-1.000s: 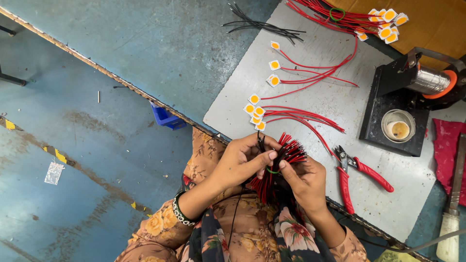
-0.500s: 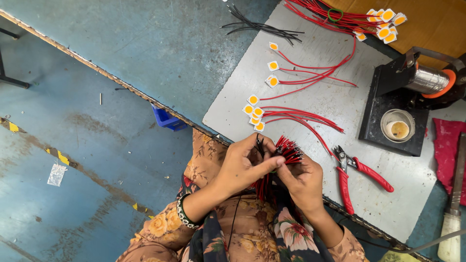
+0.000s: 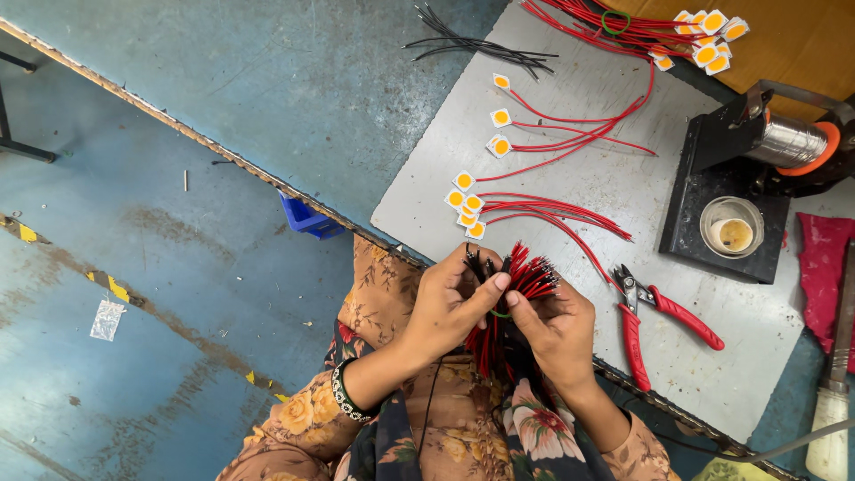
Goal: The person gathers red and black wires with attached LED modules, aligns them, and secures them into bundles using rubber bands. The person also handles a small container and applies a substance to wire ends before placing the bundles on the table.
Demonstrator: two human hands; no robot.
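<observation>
we are holding a bundle of red and black wires (image 3: 512,307) in both hands, just over the near edge of the grey desk (image 3: 570,134), above our flower-printed lap. our left hand (image 3: 450,303) is wrapping the bundle from the left, fingers curled round it and the thumb reaching across to the middle. our right hand (image 3: 557,325) is gripping the same bundle from the right, thumb and forefinger pinching near the green band that is tying the wires. the stripped ends are fanning upward between the two hands.

just right of our right hand, red-handled pliers (image 3: 655,316) are lying on the desk near its near edge. just beyond our hands, a cluster of small yellow chips on red wires (image 3: 468,207) is sitting close to the left edge, with three more wired chips (image 3: 500,116) lying further up that edge. toward the right edge, a black stand (image 3: 704,191) is carrying a small round pot (image 3: 732,227) and a spool of solder wire (image 3: 793,142). at the far edge, loose black wires (image 3: 485,44) are lying to the left, and a larger bunch of wired chips (image 3: 704,31) is resting in the far right corner.
</observation>
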